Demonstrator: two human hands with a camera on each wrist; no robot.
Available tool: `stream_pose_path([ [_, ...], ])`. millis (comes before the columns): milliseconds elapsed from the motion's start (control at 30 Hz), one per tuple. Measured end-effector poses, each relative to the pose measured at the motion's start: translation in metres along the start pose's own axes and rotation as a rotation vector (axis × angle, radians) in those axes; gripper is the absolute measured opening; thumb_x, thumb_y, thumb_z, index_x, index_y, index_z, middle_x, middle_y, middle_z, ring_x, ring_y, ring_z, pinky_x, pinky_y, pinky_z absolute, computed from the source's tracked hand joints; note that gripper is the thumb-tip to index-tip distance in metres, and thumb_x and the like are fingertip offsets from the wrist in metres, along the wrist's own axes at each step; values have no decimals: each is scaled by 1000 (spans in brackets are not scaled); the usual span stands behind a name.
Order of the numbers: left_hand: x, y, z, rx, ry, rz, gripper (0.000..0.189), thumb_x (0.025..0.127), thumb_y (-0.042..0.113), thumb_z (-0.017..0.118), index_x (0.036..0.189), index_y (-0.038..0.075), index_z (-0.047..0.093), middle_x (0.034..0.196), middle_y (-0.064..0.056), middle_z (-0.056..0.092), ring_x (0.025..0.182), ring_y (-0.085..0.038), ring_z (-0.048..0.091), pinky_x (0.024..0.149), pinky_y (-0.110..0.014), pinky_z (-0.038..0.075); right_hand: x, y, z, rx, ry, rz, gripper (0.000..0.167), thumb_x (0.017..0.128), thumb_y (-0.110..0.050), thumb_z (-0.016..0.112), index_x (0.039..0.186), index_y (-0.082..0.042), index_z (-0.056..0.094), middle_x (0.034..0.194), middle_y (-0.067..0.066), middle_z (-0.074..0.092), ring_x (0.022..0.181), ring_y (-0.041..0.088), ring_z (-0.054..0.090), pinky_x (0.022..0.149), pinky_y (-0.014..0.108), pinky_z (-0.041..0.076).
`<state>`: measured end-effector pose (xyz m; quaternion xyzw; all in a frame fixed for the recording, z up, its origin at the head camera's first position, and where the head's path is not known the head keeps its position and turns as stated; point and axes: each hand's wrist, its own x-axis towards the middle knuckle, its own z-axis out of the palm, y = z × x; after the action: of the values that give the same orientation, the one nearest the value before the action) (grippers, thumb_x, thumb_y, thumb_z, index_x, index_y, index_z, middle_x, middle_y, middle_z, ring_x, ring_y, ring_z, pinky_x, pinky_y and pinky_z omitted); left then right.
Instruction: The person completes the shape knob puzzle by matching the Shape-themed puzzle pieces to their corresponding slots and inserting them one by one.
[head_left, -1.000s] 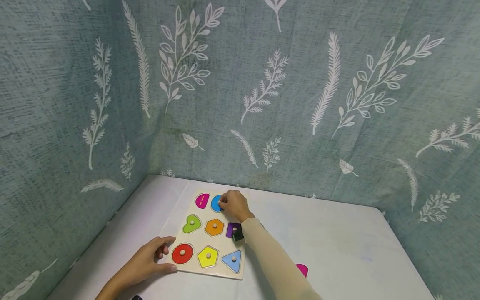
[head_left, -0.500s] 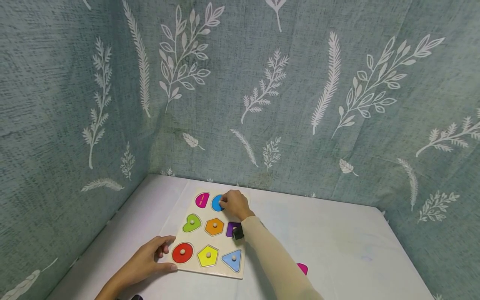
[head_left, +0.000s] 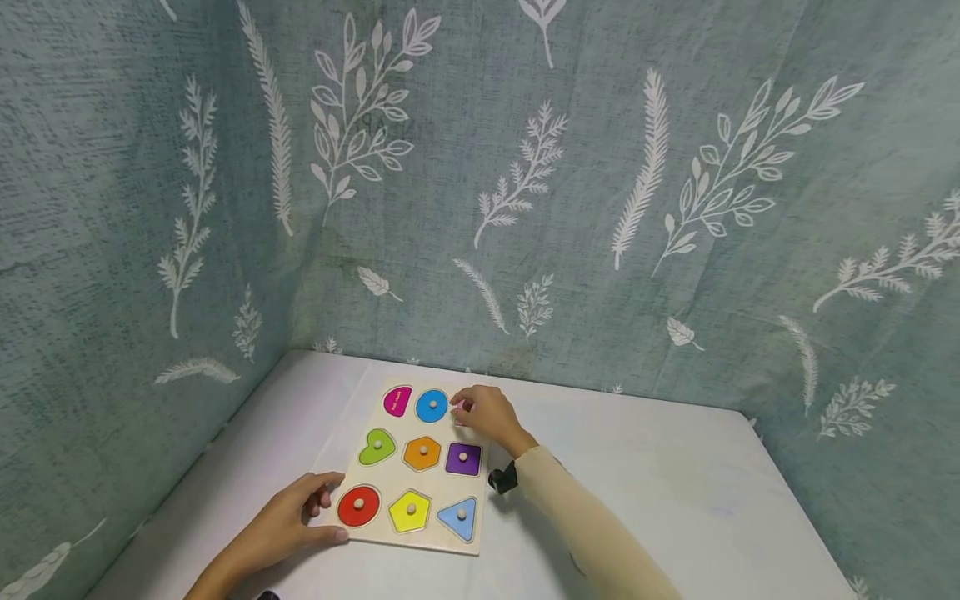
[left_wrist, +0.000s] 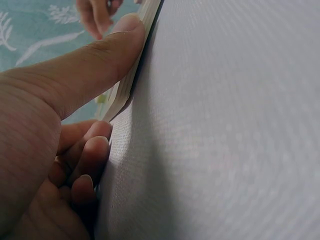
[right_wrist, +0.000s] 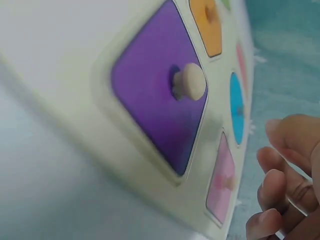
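Note:
A wooden peg puzzle board [head_left: 442, 540] lies on the table with coloured knobbed shapes in its slots. My left hand [head_left: 281, 521] holds its near left corner, thumb along the front edge, fingertips at the left edge; the left wrist view shows the thumb [left_wrist: 107, 52] against the board's side. My right hand [head_left: 487, 414] is over the far right corner, fingers loosely bent and holding nothing. Next to it are the blue circle [head_left: 432, 406] and, partly covered, a pink four-sided piece [right_wrist: 221, 185]. The purple square [head_left: 463, 458] sits nearer. The magenta half-round slot [head_left: 397, 402] shows printed lettering and no knob.
A green heart [head_left: 377, 446], orange hexagon [head_left: 422, 452], red circle [head_left: 358, 505], yellow pentagon [head_left: 410, 510] and blue triangle [head_left: 459, 518] fill other slots. White cloth covers the table [head_left: 660, 475]. Patterned teal fabric [head_left: 585, 317] rises behind and at the left.
My right hand has let go of the blue circle and moved right, uncovering it and the purple square. The magenta piece on the table is now hidden by the sleeve. The left hand stays.

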<state>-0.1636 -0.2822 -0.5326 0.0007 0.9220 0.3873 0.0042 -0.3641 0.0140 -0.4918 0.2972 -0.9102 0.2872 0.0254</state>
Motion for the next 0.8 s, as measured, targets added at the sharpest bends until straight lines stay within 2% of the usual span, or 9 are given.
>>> stream_pose_path([
  [200, 0, 0, -1, 5, -11, 22, 86, 65, 33, 98, 134, -1, 60, 93, 0, 50, 85, -15, 48, 73, -26, 41, -30, 12, -19, 71, 0, -32, 18, 95, -21, 75, 110, -12, 79, 85, -6, 66, 72, 11, 55, 67, 27, 47],
  [367, 0, 0, -1, 7, -9, -5, 87, 65, 33, 98, 135, -1, 60, 93, -1, 49, 86, -16, 47, 72, -26, 41, -60, 23, -39, 98, -4, -75, 19, 95, -19, 75, 112, -11, 78, 84, -8, 66, 68, 9, 53, 65, 27, 47],
  [567, 1, -2, -1, 13, -15, 26, 86, 66, 33, 98, 135, -2, 60, 93, 0, 49, 84, -15, 47, 72, -26, 41, -100, 40, -60, 104, 11, -48, 17, 94, -20, 76, 109, -13, 78, 82, -12, 64, 64, 8, 51, 62, 29, 46],
  [800, 1, -2, -2, 14, -17, 64, 85, 67, 34, 97, 134, -3, 60, 92, 0, 49, 82, -12, 46, 71, -26, 41, -146, 61, -74, 99, 20, -19, 14, 94, -19, 77, 107, -14, 78, 82, -13, 63, 60, 4, 47, 58, 26, 44],
])
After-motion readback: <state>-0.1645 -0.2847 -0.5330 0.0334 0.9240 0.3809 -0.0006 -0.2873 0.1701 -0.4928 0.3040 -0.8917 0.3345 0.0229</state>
